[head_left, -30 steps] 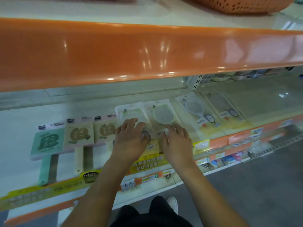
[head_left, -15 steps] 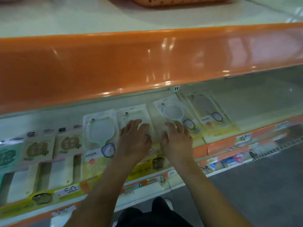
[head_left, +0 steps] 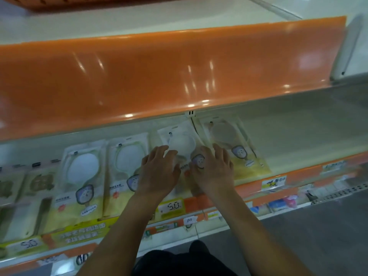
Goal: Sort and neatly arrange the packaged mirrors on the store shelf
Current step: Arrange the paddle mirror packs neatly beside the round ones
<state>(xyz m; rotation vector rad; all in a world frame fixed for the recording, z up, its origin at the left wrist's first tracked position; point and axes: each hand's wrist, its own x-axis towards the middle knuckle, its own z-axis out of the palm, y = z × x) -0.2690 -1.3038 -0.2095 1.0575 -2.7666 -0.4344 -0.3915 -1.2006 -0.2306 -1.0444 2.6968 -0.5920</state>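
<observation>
Several packaged hand mirrors lie flat in a row on the white shelf (head_left: 298, 140). The third packaged mirror (head_left: 179, 142) lies under both hands. My left hand (head_left: 159, 172) rests flat on its left side with straight fingers. My right hand (head_left: 213, 170) lies flat on its right side, partly over the rightmost packaged mirror (head_left: 235, 144). Left of my hands lie two more packaged mirrors, one (head_left: 79, 176) further left and one (head_left: 125, 166) beside my left hand. Green-labelled packs (head_left: 37, 184) sit at the far left.
An orange shelf lip (head_left: 179, 76) overhangs the row from above. Price tags (head_left: 172, 206) line the orange front rail (head_left: 258, 188). More small goods sit on a lower shelf (head_left: 282, 204) at right. Grey floor (head_left: 318, 236) lies below right.
Both hands have shifted rightward along the row, from the second pack onto the third. The view has swung right and the green packs have slid to the left edge.
</observation>
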